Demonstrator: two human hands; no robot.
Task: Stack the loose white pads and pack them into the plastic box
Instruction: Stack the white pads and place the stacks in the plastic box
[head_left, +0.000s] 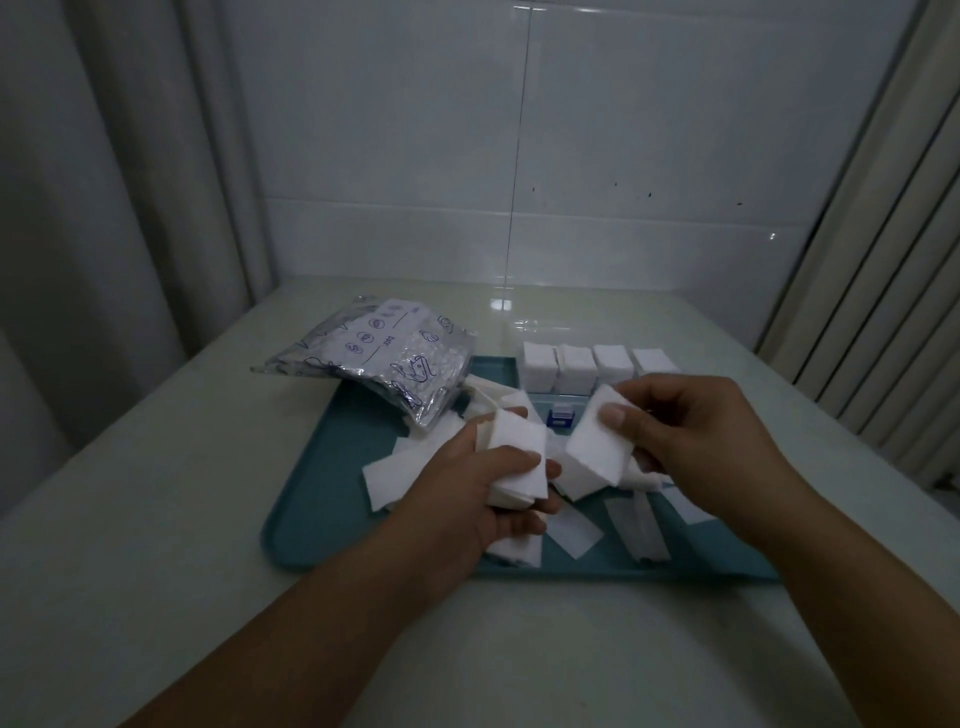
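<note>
A thick stack of white pads (597, 451) sits pinched in the right hand (696, 436), thumb on top; the left hand (483, 488) grips a thinner stack (519, 457); both hover above the teal tray (322, 499); loose pads (574, 535) lie scattered beneath; the clear plastic box (592, 366), four piles inside, stands at the tray's far edge; a crinkled foil bag (384, 364) rests far-left, on the pale table (156, 493).

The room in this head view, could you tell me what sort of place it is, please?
Probably a clinic or hospital prep room: a white tiled wall, pale curtains at the side, and a teal tray of white pads on a plain counter.
</note>
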